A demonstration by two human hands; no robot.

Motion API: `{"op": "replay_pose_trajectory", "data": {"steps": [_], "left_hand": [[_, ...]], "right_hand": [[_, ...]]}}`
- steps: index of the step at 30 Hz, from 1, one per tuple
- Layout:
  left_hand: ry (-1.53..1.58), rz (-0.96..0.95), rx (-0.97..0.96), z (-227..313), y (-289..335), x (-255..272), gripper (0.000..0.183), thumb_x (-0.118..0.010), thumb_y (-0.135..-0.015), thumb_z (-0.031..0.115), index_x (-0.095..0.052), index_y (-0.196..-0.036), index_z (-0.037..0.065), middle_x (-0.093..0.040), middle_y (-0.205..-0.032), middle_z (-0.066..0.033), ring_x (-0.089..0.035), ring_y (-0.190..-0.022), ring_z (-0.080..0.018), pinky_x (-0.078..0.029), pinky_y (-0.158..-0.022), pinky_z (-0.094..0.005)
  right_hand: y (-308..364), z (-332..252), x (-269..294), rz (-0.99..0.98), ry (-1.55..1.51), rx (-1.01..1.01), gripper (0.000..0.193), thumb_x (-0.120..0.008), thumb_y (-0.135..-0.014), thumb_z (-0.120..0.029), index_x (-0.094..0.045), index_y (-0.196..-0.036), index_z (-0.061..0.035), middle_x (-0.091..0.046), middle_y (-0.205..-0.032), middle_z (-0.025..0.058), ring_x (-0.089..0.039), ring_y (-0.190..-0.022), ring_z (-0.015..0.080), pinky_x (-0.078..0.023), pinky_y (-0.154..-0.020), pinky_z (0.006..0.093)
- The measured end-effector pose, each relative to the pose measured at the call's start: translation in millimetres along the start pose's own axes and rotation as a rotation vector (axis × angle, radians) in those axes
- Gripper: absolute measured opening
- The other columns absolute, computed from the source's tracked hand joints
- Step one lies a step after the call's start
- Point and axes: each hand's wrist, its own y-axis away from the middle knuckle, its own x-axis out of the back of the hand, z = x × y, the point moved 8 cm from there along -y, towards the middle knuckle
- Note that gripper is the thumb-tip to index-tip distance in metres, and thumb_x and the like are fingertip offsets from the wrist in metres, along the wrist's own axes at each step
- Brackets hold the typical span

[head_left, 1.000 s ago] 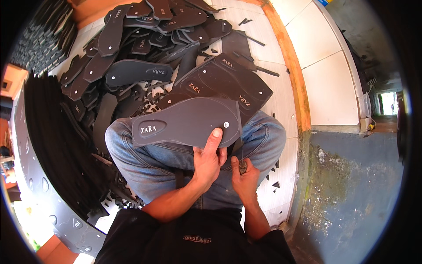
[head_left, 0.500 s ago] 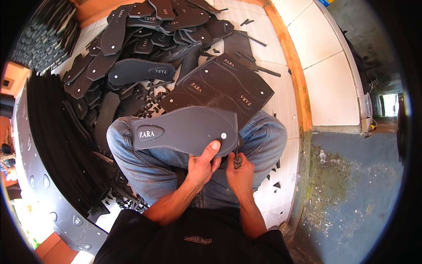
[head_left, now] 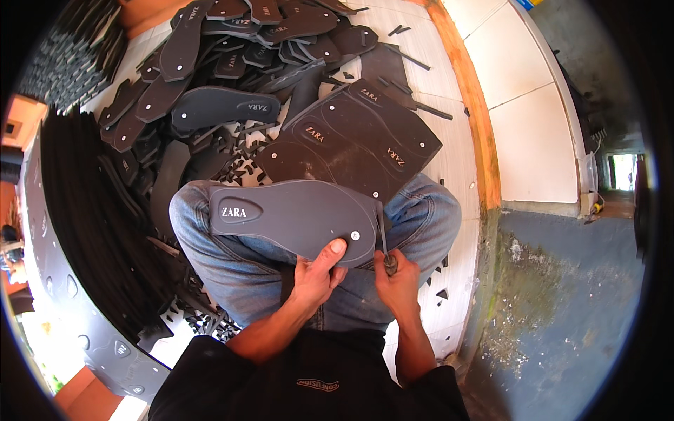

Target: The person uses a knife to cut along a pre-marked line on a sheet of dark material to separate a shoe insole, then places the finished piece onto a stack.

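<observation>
My left hand (head_left: 319,274) grips a dark grey sandal sole (head_left: 288,217) by its near edge, thumb on top beside a small round white mark. The sole lies level above my lap, its end with a raised oval pointing left. Closed round the handle of a thin-bladed knife (head_left: 390,263), my right hand (head_left: 399,284) is just beyond the sole's right end. The blade points away from me along that edge, close against a narrow sliver of the material. Whether the sliver is fully cut through, I cannot tell.
Just past my knees lies a dark sheet (head_left: 351,140) with sole outlines. A heap of cut soles (head_left: 246,42) and small black offcuts (head_left: 242,165) covers the floor beyond. Stacked dark sheets (head_left: 91,224) rise at left. An orange-edged ledge (head_left: 477,147) runs along the right.
The sole has come slightly toward me. My right hand and the knife have shifted right and nearer to me, and more of the blade shows along the sole's right end.
</observation>
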Motion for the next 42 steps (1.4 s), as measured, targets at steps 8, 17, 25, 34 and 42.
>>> {"op": "replay_pose_trajectory", "data": {"steps": [8,17,25,34,42], "left_hand": [[-0.051,0.089,0.037,-15,15,20,0.019,-0.068,-0.082,0.020,-0.058,-0.092,0.008,-0.054,-0.066,0.0000,-0.040,-0.043,-0.0055,-0.029,-0.037,-0.0189],[-0.215,0.069,0.159,-19,34,44,0.037,-0.068,-0.081,0.021,-0.052,-0.111,0.007,-0.056,-0.088,-0.0033,-0.050,-0.054,-0.0077,-0.035,-0.038,-0.0206],[-0.162,0.331,-0.247,112,3,90,0.032,-0.056,-0.090,0.027,-0.053,-0.107,0.000,-0.064,-0.088,-0.0106,-0.065,-0.078,-0.0187,-0.055,-0.068,-0.0303],[-0.263,0.103,0.108,86,7,45,0.026,-0.071,-0.079,0.017,-0.058,-0.090,-0.002,-0.064,-0.075,-0.0076,-0.063,-0.062,-0.0133,-0.053,-0.055,-0.0239],[-0.479,0.000,0.152,75,6,43,0.029,-0.071,-0.080,0.020,-0.062,-0.097,-0.002,-0.065,-0.084,-0.0045,-0.060,-0.074,-0.0098,-0.048,-0.068,-0.0233]], "right_hand": [[-17,-25,3,-0.063,0.142,0.228,0.019,-0.063,-0.076,-0.014,-0.056,-0.068,0.0013,-0.054,-0.057,0.0220,-0.055,-0.054,0.0407,-0.042,-0.049,0.0420],[-28,-29,-34,-0.593,-0.935,-0.279,0.023,-0.065,-0.084,-0.022,-0.057,-0.073,-0.0030,-0.047,-0.058,-0.0042,-0.039,-0.047,0.0046,-0.032,-0.043,0.0239],[35,-6,-50,-0.652,-0.561,-0.065,0.030,-0.066,-0.083,-0.028,-0.056,-0.068,-0.0042,-0.048,-0.054,-0.0021,-0.043,-0.047,0.0084,-0.034,-0.046,0.0277],[12,-31,-52,-0.308,-0.036,0.118,0.034,-0.066,-0.081,-0.027,-0.053,-0.063,-0.0012,-0.049,-0.048,0.0165,-0.053,-0.047,0.0365,-0.040,-0.045,0.0397],[-3,-62,-54,-0.273,-0.002,0.266,0.022,-0.064,-0.079,-0.014,-0.053,-0.066,0.0000,-0.052,-0.055,0.0195,-0.052,-0.054,0.0363,-0.041,-0.051,0.0430]]}}
